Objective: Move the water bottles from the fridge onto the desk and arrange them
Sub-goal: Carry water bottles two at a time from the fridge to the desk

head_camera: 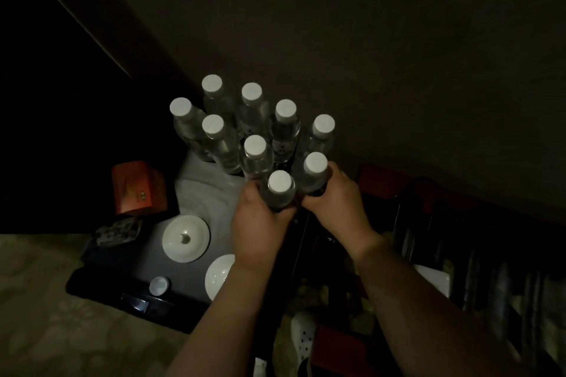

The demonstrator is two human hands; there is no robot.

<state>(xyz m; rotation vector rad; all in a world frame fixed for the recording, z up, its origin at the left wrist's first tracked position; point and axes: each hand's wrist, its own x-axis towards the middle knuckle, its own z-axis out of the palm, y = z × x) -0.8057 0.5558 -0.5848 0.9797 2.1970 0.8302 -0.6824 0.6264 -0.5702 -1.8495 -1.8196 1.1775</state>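
Several clear water bottles with white caps stand upright in a tight cluster on the dark desk (159,257), seen from above in dim light. My left hand (260,223) grips the nearest bottle (280,185) around its body. My right hand (340,196) grips the bottle beside it (315,164), at the cluster's front right. The two held bottles stand close together, touching or nearly so. The other bottles (254,147) fill the space behind them, toward the wall. The bottoms of the held bottles are hidden by my hands.
On the desk's left part lie an orange box (137,187), a white lidded cup (186,238), a white bowl (219,275), a small round cap (159,285) and a dark patterned packet (118,231). Red-brown furniture (376,180) and dark clutter stand at the right. Patterned floor lies at lower left.
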